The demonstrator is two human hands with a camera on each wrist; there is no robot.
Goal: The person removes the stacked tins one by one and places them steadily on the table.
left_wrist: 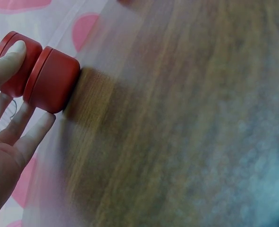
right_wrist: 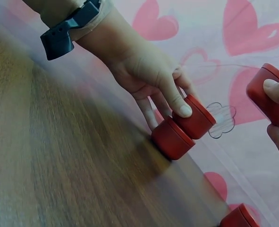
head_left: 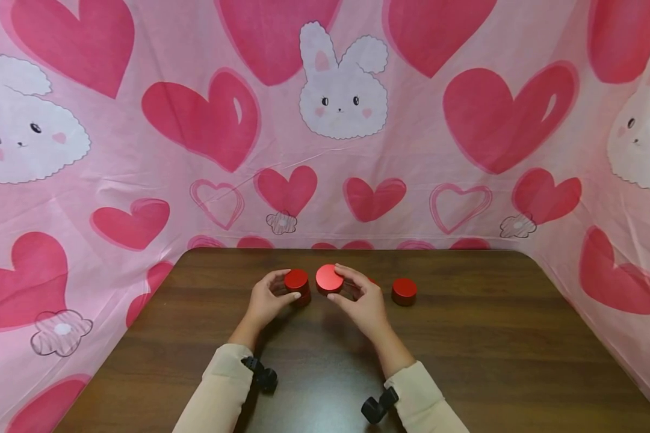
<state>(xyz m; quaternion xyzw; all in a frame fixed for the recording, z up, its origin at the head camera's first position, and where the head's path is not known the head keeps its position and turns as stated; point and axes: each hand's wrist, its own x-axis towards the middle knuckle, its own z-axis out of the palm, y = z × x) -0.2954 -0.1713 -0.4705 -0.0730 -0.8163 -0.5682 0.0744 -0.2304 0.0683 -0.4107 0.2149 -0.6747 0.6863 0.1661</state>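
My left hand pinches a small round red tin between thumb and fingers. That tin sits over a second red tin, slightly offset from it; the lower one stands on the table, with fingertips of the left hand beside it. My right hand grips a third red tin by its side, thumb at the front and fingers behind. In the right wrist view this tin is held up in the air, apart from the stacked pair.
Another red tin stands on the brown wooden table, right of my right hand. A sliver of red shows behind the right hand's knuckles, mostly hidden. A pink cloth with hearts and rabbits hangs behind the table's far edge.
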